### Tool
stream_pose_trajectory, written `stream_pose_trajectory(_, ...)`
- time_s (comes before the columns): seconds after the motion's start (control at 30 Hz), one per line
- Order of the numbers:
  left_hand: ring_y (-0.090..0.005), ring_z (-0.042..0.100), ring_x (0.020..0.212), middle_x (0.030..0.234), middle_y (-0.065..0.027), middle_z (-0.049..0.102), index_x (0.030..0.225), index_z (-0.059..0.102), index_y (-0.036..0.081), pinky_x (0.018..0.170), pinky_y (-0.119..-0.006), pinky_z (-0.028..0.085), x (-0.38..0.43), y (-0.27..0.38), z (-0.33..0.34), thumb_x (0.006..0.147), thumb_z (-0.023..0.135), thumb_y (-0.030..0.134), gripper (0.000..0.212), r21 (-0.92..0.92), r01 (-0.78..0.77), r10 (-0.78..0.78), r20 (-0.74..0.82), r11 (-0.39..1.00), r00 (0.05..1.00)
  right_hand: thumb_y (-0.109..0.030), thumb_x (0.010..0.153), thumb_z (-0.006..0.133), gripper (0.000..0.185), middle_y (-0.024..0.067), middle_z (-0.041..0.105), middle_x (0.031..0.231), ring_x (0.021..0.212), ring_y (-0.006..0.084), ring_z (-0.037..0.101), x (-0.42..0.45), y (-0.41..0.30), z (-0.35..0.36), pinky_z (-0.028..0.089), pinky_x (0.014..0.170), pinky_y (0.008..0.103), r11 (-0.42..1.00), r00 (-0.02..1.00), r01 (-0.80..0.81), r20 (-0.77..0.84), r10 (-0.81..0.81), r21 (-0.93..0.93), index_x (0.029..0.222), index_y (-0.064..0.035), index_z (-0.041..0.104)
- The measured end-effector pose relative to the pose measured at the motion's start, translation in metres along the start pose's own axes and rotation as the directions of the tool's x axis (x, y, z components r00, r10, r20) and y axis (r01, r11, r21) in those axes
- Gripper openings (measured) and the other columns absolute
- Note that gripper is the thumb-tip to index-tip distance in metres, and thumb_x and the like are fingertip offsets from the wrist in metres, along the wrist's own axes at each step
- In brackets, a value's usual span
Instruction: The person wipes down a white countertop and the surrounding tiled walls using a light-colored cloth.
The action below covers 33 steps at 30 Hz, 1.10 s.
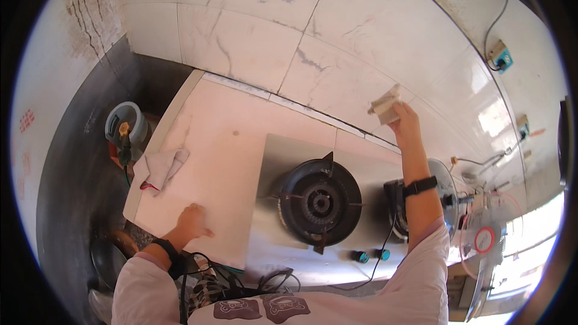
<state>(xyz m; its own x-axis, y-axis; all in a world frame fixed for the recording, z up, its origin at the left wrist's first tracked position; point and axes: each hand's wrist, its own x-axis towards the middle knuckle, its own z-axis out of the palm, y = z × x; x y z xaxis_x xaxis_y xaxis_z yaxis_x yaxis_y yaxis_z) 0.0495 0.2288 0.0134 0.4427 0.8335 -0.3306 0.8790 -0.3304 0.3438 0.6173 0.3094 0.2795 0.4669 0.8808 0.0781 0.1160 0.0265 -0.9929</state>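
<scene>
My right hand grips a folded beige cloth at the marble-patterned wall tiles, above the back edge of the counter. Whether the cloth presses on the tile is hard to tell. My left hand rests on the pale countertop near its front, thumb apart from the fingers, with nothing visible in it. Beyond it, by the counter's left edge, lies a crumpled light grey cloth with a bit of red. Between my arms sits a gas stove with a black burner.
Left of the counter, lower down, stands a gas cylinder with a yellow valve knob. Under my right forearm is a second burner with a metal lid over it. A fan stands at the right. Wall sockets hold plugged cords.
</scene>
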Motion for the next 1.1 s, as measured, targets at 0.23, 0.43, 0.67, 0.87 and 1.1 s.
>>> stream_pose_trajectory(0.23, -0.0358, 0.059, 0.091, 0.094, -0.0177, 0.058, 0.09, 0.059, 0.004, 0.077, -0.044, 0.05, 0.015, -0.057, 0.0, 0.067, 0.079, 0.028, 0.039, -0.289, -0.321, 0.355, 0.072, 0.902, 0.932, -0.015, 0.093, 0.056, 0.027, 0.0086, 0.065, 0.1, 0.091, 0.0172, 0.064, -0.144, -0.095, 0.024, 0.054, 0.075, 0.0293, 0.991, 0.986, 0.058, -0.164, -0.038, 0.117, 0.114, 0.0013, 0.059)
stream_pose_trajectory(0.43, -0.0352, 0.057, 0.086, 0.092, -0.0156, 0.057, 0.088, 0.058, 0.005, 0.074, -0.043, 0.048, 0.036, -0.086, -0.052, 0.072, 0.071, 0.016, 0.023, -0.376, -0.451, 0.458, -0.078, 0.81, 0.886, -0.02, 0.09, 0.058, 0.03, 0.0055, 0.064, 0.096, 0.088, 0.0132, 0.061, -0.163, -0.244, 0.053, 0.049, 0.073, 0.0265, 0.92, 0.851, 0.299, -0.365, -0.377, -0.253, 0.112, 0.0007, 0.061)
stream_pose_trajectory(0.67, -0.0346, 0.051, 0.091, 0.093, -0.0133, 0.051, 0.088, 0.054, 0.008, 0.078, -0.047, 0.042, 0.065, -0.105, -0.043, 0.07, 0.069, 0.015, 0.024, 0.138, -0.464, 0.468, -0.48, 0.875, 0.742, -0.023, 0.087, 0.056, 0.029, 0.0175, 0.069, 0.093, 0.088, 0.0293, 0.066, -0.02, -0.276, 0.067, 0.051, 0.077, 0.0407, 0.461, 0.59, 0.149, -0.295, -0.752, -0.875, 0.108, -0.0061, 0.067)
stream_pose_trajectory(0.87, -0.0326, 0.05, 0.09, 0.09, -0.0118, 0.051, 0.084, 0.052, 0.009, 0.08, -0.046, 0.04, 0.063, -0.121, -0.037, 0.072, 0.065, 0.017, 0.019, 0.205, -0.503, 0.536, -0.466, 0.84, 0.704, -0.028, 0.087, 0.054, 0.032, 0.0161, 0.068, 0.108, 0.1, 0.0344, 0.065, 0.077, -0.187, 0.128, 0.05, 0.086, 0.0431, 0.568, 0.585, 0.012, -0.455, -0.671, -0.823, 0.113, -0.0139, 0.068)
stream_pose_trajectory(1.1, -0.0305, 0.051, 0.086, 0.086, -0.0092, 0.051, 0.081, 0.053, 0.011, 0.079, -0.045, 0.04, 0.071, -0.125, -0.04, 0.071, 0.064, 0.017, 0.016, 0.175, -0.52, 0.534, -0.478, 0.836, 0.698, -0.027, 0.09, 0.053, 0.034, 0.0144, 0.069, 0.11, 0.1, 0.0312, 0.066, 0.165, -0.138, 0.126, 0.051, 0.085, 0.0382, 0.823, 0.567, 0.138, -0.638, -0.522, -0.551, 0.117, -0.0124, 0.067)
